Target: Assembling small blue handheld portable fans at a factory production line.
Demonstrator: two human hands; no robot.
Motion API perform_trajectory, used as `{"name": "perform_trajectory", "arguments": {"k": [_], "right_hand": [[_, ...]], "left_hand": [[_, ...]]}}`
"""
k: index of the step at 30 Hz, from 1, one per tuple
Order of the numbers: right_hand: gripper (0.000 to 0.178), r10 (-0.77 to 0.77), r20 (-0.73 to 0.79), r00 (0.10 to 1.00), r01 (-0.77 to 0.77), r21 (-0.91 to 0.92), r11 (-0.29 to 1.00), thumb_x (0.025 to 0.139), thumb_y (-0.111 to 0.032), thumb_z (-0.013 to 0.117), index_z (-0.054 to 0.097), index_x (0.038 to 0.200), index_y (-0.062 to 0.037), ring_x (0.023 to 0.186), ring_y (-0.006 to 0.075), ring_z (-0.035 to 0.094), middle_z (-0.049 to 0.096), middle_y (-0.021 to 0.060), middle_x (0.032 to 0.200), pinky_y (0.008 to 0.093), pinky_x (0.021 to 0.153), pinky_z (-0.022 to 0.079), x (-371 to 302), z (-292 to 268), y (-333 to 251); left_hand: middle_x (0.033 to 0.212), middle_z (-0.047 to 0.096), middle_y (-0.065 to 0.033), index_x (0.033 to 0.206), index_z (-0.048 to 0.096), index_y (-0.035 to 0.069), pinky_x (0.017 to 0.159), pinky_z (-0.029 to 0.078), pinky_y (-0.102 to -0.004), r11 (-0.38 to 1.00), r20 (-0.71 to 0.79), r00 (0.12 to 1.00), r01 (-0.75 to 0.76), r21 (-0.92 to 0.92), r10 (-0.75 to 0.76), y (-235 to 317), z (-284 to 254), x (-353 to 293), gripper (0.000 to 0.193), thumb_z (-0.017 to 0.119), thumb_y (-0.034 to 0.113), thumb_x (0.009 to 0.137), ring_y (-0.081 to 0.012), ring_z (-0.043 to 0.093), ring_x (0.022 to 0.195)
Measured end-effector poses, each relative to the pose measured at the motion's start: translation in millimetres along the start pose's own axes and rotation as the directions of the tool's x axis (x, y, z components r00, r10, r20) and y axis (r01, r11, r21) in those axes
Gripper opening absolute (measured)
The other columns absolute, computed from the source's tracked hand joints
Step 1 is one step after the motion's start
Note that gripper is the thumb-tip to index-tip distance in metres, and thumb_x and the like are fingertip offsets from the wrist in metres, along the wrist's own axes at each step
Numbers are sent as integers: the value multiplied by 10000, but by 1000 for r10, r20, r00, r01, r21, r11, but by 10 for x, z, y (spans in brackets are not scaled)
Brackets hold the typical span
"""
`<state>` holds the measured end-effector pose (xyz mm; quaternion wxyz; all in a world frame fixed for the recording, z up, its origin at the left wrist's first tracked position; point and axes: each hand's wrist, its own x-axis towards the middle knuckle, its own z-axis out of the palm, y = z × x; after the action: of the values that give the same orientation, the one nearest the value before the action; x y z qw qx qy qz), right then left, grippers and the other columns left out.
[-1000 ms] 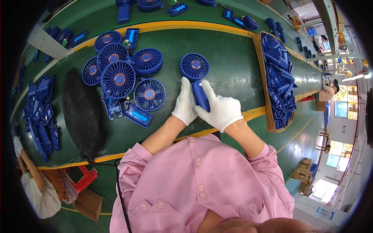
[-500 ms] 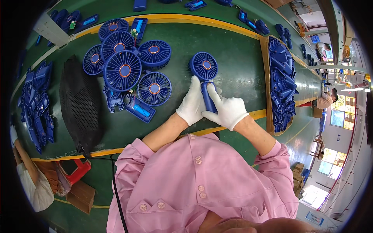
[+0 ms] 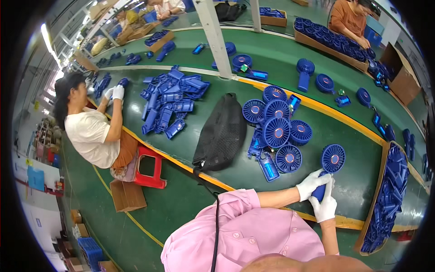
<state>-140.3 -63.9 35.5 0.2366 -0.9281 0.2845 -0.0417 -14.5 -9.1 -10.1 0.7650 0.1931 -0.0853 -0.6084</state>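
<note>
Two gloved hands meet on one blue handheld fan (image 3: 330,167) near the bench's (image 3: 195,152) yellow-striped front edge. Compared with half a second ago, the view has swung far to the person's left, so the hands now sit at lower right of the picture and a co-worker in a cream shirt (image 3: 90,131), seated by a red stool (image 3: 148,167), has come into sight at the bench's left end. Next along lies a heap of blue handle shells (image 3: 170,102), then a black mesh bag (image 3: 222,133) and the cluster of round fan heads (image 3: 276,129), as before. The left hand (image 3: 312,183) curls its fingers around the fan's handle; the right hand (image 3: 325,206) closes on the handle from below, much as it did earlier. The fan's round head stands above both hands, over the green surface. The handle itself is almost wholly hidden by the gloves. At the bench's right end a wooden tray (image 3: 385,199) of blue parts bends with the lens, its pieces hard to tell apart.
</note>
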Motion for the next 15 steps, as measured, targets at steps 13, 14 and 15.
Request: {"name": "perform_trajectory", "arguments": {"k": [13, 14, 15], "right_hand": [[266, 233, 153, 960, -273, 690, 671, 824, -152, 665, 628, 1001, 44, 676, 113, 612, 650, 38, 789, 271, 604, 511, 101, 4, 108], [284, 244, 143, 959, -275, 676, 684, 822, -163, 672, 626, 1011, 44, 671, 113, 611, 652, 43, 791, 273, 605, 511, 105, 17, 84], [301, 257, 133, 957, -279, 662, 696, 820, -175, 678, 625, 1021, 44, 666, 114, 611, 655, 49, 793, 275, 605, 511, 112, 43, 66]], "left_hand": [[1045, 640, -60, 1136, 589, 27, 893, 510, -332, 983, 123, 992, -45, 177, 23, 152, -13, -45, 383, 747, 189, 827, -170, 624, 964], [1032, 646, -59, 1129, 595, 25, 881, 513, -325, 977, 123, 992, -55, 207, 30, 142, -12, -46, 384, 753, 184, 817, -167, 625, 954], [1019, 651, -58, 1122, 602, 24, 869, 515, -319, 970, 122, 992, -61, 236, 33, 135, -15, -47, 386, 760, 179, 807, -164, 626, 945]]}}
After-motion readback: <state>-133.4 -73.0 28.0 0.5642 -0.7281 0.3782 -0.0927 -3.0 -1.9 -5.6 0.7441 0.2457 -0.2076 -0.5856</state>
